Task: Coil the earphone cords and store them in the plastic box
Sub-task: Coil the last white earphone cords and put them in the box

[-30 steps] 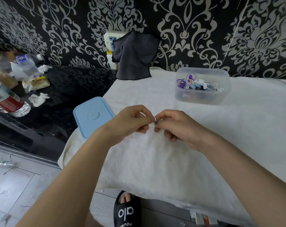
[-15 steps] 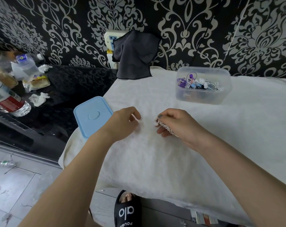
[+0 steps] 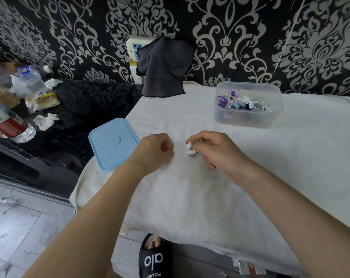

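Observation:
My right hand (image 3: 214, 151) pinches a small white coiled earphone cord (image 3: 190, 149) just above the white towel (image 3: 220, 187). My left hand (image 3: 156, 151) is a short way to the left with its fingers curled; a thin white cord end seems to run from its fingertips, though this is hard to make out. The clear plastic box (image 3: 248, 106) stands at the back right on the towel, open, with several coiled earphones in purple, blue and white inside. Its light blue lid (image 3: 114, 143) lies flat at the towel's left edge.
A dark cloth (image 3: 162, 67) hangs over a wall socket at the back. Left of the towel a black glossy surface (image 3: 85, 109) carries plastic bottles (image 3: 7, 125), crumpled tissues and a yellow packet. Below the table edge is a black slipper (image 3: 155, 257) on grey floor.
My hands were touching a second ago and have drawn apart. The right hand now holds the bundled white cord, and the left hand has shifted left.

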Tool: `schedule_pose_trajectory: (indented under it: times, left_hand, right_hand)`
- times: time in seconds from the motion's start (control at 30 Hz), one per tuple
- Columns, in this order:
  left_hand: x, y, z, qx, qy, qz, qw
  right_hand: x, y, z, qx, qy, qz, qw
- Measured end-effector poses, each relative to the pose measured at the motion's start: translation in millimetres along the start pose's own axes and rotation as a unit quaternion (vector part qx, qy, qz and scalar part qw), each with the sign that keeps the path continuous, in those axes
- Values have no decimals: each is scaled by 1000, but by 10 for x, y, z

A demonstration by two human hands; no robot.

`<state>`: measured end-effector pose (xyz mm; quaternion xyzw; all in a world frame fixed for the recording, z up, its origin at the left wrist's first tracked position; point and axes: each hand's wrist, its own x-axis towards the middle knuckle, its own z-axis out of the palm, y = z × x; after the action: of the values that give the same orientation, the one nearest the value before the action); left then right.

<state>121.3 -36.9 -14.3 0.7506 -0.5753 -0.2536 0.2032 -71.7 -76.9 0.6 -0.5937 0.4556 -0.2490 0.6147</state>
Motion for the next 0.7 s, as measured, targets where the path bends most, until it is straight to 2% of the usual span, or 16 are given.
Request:
schedule_pose_trajectory:
  times: [0.3,0.7]
  left_hand:
    - [20,69,5,-26,13,20,999]
    - [-11,287,36,-195,-36,-2,980]
  right_hand:
    - [5,-26,-5,20,25,1,999]
    - [22,-20,-36,-14,43,6,999]
